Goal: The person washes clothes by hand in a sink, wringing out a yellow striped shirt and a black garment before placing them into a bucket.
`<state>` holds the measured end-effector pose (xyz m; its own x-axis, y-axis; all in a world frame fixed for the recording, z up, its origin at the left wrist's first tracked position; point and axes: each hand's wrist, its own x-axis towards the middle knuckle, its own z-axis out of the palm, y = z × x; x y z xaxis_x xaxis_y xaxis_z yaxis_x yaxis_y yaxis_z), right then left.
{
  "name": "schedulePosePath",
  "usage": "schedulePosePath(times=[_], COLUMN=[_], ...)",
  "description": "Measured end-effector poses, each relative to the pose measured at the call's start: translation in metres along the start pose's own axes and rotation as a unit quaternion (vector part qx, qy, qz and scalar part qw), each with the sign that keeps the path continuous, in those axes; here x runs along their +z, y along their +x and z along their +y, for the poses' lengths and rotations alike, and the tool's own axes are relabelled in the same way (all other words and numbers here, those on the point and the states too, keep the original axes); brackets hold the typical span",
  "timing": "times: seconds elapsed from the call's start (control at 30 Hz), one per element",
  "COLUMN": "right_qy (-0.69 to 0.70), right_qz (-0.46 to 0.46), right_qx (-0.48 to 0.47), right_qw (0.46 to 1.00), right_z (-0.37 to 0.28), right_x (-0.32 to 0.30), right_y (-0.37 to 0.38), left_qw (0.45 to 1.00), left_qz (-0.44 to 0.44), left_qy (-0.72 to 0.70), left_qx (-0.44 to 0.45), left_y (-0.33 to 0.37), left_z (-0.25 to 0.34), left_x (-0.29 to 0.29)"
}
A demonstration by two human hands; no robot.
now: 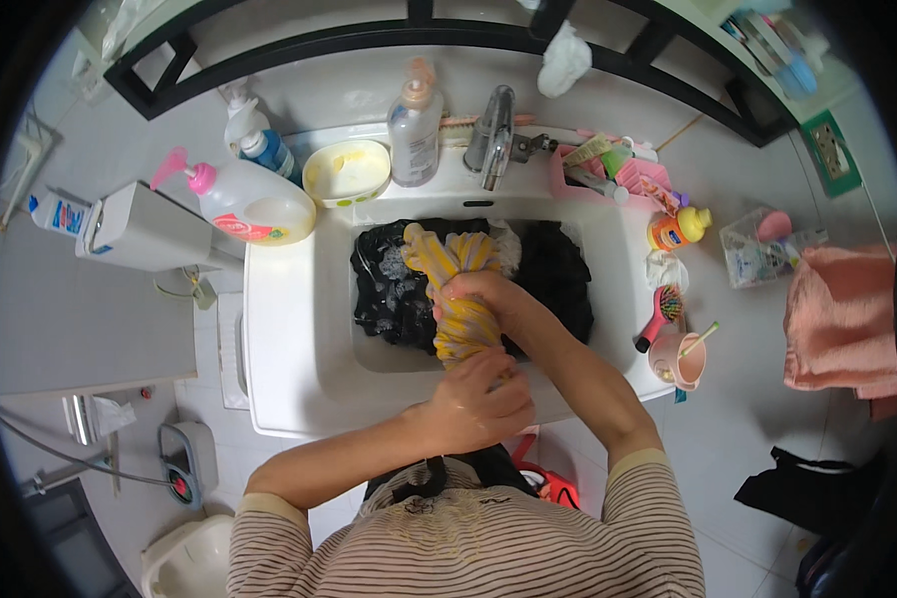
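Observation:
A yellow and grey striped cloth point(465, 324), bunched and twisted lengthwise, hangs over the white sink point(299, 389). My left hand point(481, 399) is closed round its near end, by the sink's front edge. Farther up, my right hand point(478, 299) wraps round its middle, and the loose far end fans out beyond the fingers. Below, in the basin, lies wet black clothing point(381, 289) with suds on its left part. Another black garment point(556, 284) fills the right side, and a bit of white cloth point(506, 246) shows between them. My fingertips are partly hidden.
Behind the basin stand a faucet point(492, 140), a clear pump bottle point(416, 135) and a soap dish point(347, 171). A large pump bottle point(259, 204) sits on the left rim. Along the right are a pink basket point(578, 179), a yellow bottle point(680, 228), a hairbrush point(660, 317) and a pink cup point(680, 361).

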<state>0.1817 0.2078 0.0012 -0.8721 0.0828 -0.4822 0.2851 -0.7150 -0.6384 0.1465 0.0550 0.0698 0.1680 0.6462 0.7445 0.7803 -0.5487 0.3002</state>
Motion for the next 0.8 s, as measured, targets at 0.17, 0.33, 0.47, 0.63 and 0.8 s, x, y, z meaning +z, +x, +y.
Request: schedulePosePath(times=[0.17,0.33,0.47,0.63,0.8], right_qy=[-0.207,-0.482,-0.555,-0.619,-0.630], right_qz=[0.122,0.182,0.204,0.177,0.126], right_qx=[0.141,0.083,0.006,0.061,-0.069], right_qw=[0.960,0.853,0.807,0.763,0.763], right_z=[0.004,0.043,0.058,0.041,0.023], right_x=[-0.002,-0.024,-0.028,-0.007,0.023], right_y=[0.018,0.053,0.060,0.049,0.030], left_qw=[0.985,0.960,0.963,0.919,0.937], left_qz=[-0.142,-0.253,-0.177,-0.227,-0.291], left_qy=[0.055,0.117,-0.129,-0.186,-0.089], left_qx=[0.075,0.023,-0.160,-0.262,-0.172], left_y=[-0.023,-0.041,-0.036,-0.030,-0.016], left_z=[0.001,-0.002,-0.021,-0.024,-0.025], left_x=[0.048,0.092,0.133,0.135,0.111])
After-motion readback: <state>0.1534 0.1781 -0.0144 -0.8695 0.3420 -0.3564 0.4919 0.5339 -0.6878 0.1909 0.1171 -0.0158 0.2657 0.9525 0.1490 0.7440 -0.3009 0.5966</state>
